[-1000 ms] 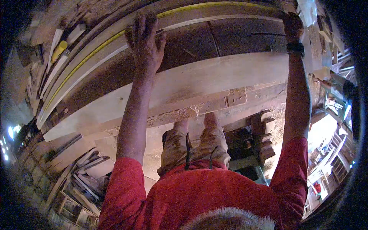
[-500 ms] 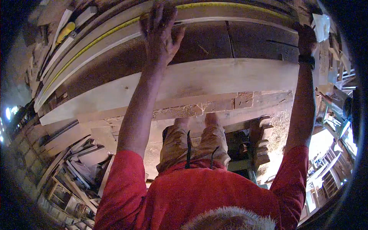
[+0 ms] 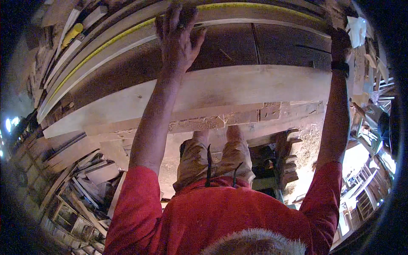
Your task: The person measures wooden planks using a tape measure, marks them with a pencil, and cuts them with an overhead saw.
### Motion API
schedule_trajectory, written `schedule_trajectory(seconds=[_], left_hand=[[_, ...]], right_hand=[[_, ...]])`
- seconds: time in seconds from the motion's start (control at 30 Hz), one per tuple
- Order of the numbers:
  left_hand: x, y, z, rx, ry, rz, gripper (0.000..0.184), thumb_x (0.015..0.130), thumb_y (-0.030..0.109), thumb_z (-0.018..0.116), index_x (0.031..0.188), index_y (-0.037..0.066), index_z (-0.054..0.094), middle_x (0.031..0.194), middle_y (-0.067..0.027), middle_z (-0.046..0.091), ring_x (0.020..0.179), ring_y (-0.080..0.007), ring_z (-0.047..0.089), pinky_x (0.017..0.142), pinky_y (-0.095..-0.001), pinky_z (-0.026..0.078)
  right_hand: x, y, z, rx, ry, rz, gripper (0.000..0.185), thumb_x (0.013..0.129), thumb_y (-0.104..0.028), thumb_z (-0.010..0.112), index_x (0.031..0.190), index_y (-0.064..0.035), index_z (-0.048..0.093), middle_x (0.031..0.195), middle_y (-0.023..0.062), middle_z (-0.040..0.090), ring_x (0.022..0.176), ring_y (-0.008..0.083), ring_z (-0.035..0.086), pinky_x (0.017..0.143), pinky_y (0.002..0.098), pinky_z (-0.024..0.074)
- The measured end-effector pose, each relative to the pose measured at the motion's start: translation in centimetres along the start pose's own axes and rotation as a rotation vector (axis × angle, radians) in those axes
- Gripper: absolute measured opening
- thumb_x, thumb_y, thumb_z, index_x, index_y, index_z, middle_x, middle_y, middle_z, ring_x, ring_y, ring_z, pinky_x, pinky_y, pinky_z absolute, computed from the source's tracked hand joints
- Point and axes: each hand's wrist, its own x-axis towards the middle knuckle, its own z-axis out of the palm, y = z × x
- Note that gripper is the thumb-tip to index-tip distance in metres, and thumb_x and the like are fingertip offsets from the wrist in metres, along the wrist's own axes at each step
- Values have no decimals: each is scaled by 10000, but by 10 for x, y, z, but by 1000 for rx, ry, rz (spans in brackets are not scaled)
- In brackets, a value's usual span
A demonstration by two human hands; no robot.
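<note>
A yellow tape measure blade (image 3: 114, 39) lies stretched along a long pale board (image 3: 231, 13) at the top of the view. My left hand (image 3: 177, 38) rests on that board across the tape, its fingers spread. At the board's right end is my right hand (image 3: 341, 44), dark and in shadow, with a dark band on the wrist; its fingers are too dim to make out. Nearer to me lies a second, wider pale board (image 3: 250, 83), under my forearms. A dark surface (image 3: 229, 44) shows between the two boards.
A yellow-handled tool (image 3: 72, 35) lies among wood strips at the upper left. Scrap wood (image 3: 91, 182) is piled at the lower left. Stacked wood pieces (image 3: 289, 159) stand right of my legs, beside sawdust. A clear plastic piece (image 3: 357, 30) is at the upper right.
Against one second ago, the view has shifted, and boards and both hands appear further right. My left hand still lies over the tape. Hardly anything differs from half a second ago.
</note>
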Motion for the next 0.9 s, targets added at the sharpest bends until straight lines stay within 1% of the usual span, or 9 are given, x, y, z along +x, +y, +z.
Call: schedule_trajectory(seconds=[0.03,0.13,0.23,0.37,0.43,0.57,0.67,0.87,0.9], left_hand=[[0,-2,1,-18,39,25,551,843,386,663,1328,159,533,1434,-132,407,1327,-327,362,1102,-532,221],[-2,-3,4,18,57,29,539,850,388,652,1322,156,537,1423,-134,416,1318,-326,371,1100,-537,224],[-1,0,2,34,1,14,532,853,374,649,1324,155,533,1417,-133,423,1315,-325,374,1102,-532,226],[0,-2,0,-40,-1,29,528,860,355,643,1333,154,523,1414,-126,431,1317,-328,371,1105,-525,225],[-3,-9,4,26,-57,-28,525,864,338,638,1341,155,515,1411,-118,439,1323,-322,368,1109,-518,221],[-5,-10,4,6,-51,-14,523,857,313,648,1339,157,517,1414,-117,439,1323,-325,368,1110,-516,220],[-6,-10,7,44,-65,-17,530,850,305,656,1341,159,518,1415,-118,437,1323,-327,367,1112,-520,215],[-6,-9,4,30,-69,-22,533,846,288,662,1347,173,520,1401,-159,431,1316,-344,368,1104,-530,229],[-5,-9,4,52,-72,-23,526,848,287,660,1343,177,524,1400,-169,425,1311,-352,369,1102,-528,237]], right_hand=[[-1,-1,-2,1,-90,53,206,856,-116,584,1017,-131,712,1086,84,678,1090,279,583,971,390,446],[0,4,7,121,-45,10,221,863,-107,568,1030,-125,712,1094,104,673,1114,279,567,991,380,429],[0,5,14,164,117,-27,177,849,-152,545,965,-75,655,1025,129,664,1009,301,606,903,419,466],[3,7,13,206,107,-28,196,844,-150,534,960,-73,672,1035,136,668,1019,303,608,916,419,467],[3,-1,14,620,230,163,214,860,-169,521,937,-58,687,1042,146,674,997,311,622,891,420,483],[3,1,5,307,144,36,237,887,-202,510,933,-64,697,1045,144,679,970,318,635,866,425,495],[2,-4,17,615,168,323,233,889,-206,514,942,-71,697,1050,131,680,954,311,643,854,417,505],[-3,-4,16,452,210,200,225,886,-210,522,940,-83,699,1047,127,679,951,278,646,841,397,512],[-4,-4,13,447,139,219,209,889,-173,557,989,-44,686,1067,115,677,981,246,634,875,361,496]])
